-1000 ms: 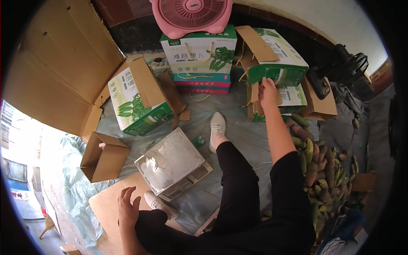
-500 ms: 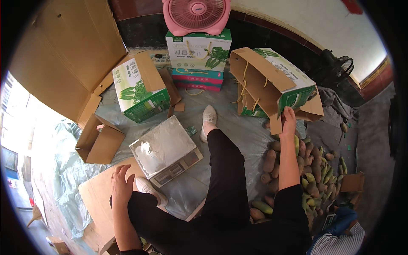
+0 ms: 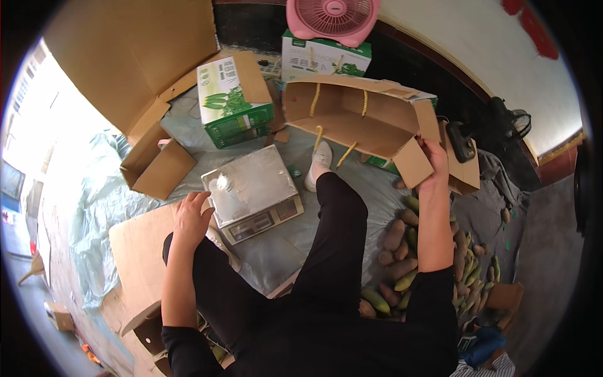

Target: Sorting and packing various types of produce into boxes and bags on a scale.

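My right hand grips one end of an open cardboard gift box by its flaps. The box lies tilted with its brown inside toward me, and yellow rope handles hang from its sides. The right thumb and some fingertips are partly hidden by the flaps. Over my left knee, my left hand is empty, its fingers loosely curled and apart. Just right of that hand stands a flat weighing scale with a silvery, plastic-covered top.
A green-and-white box stands beyond the scale, a small open carton left of it. A pink fan rests on another box. Green and brownish radishes lie heaped at right. Another person's legs show at lower right.
My right hand has swung the box left, turning its open side toward me. My left hand stays near my knee, closer to the scale. The view has shifted.
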`<action>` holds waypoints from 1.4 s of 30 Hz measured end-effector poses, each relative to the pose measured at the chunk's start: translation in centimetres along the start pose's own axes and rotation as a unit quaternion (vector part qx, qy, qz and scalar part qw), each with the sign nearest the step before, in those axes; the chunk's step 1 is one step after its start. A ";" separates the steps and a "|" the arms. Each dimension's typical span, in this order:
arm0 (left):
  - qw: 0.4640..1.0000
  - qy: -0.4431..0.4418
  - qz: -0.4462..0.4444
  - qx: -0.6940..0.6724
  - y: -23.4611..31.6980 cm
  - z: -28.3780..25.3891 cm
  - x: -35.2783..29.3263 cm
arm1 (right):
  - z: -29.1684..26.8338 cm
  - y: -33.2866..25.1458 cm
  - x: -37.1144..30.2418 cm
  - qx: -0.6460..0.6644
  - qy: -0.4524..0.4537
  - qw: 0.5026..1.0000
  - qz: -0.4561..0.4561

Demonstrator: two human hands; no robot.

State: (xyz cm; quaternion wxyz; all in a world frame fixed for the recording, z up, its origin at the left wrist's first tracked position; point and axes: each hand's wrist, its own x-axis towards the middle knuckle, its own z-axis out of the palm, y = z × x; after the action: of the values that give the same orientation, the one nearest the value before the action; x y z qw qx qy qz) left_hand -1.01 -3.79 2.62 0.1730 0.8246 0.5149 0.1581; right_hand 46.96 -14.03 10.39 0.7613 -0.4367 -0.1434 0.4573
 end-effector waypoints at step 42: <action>0.977 -0.190 -0.047 0.091 -0.1 1.8 1.0 | 9.8 19.0 -1.8 -0.629 -0.305 0.625 -0.349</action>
State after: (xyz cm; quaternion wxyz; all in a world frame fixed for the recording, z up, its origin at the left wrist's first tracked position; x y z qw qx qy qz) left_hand 0.11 -3.05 1.02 0.1988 0.8267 0.5232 -0.0570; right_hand 29.09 -6.53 1.26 0.3167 -0.5619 -0.7616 0.0631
